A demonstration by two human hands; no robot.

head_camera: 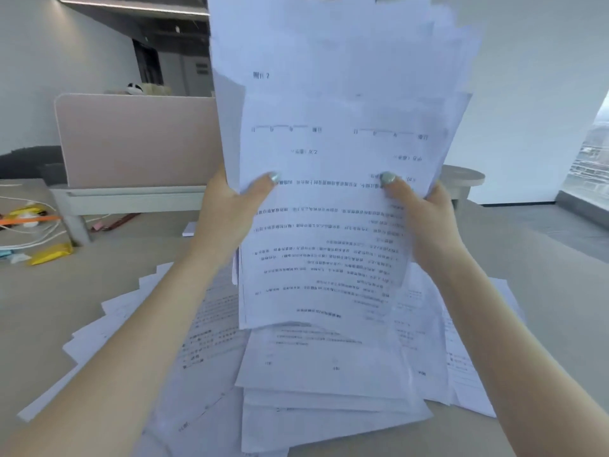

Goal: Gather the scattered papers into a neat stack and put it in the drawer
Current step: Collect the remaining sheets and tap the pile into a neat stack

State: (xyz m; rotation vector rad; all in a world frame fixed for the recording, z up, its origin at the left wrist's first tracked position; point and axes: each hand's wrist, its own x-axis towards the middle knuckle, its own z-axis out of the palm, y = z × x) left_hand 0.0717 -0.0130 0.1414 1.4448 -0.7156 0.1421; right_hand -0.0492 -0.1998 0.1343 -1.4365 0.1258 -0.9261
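Note:
I hold a thick, uneven bundle of white printed papers upright above the desk, its sheets fanned out of line at the top and right. My left hand grips its left edge, thumb on the front sheet. My right hand grips the right edge the same way. Under the bundle, several more printed sheets lie spread and overlapping on the beige desk. No drawer is in view.
A pink desk divider stands behind the desk on the left. Yellow wrappers, white cables and an orange strip lie at the far left. A round grey stool or table sits behind right; a window is at the far right.

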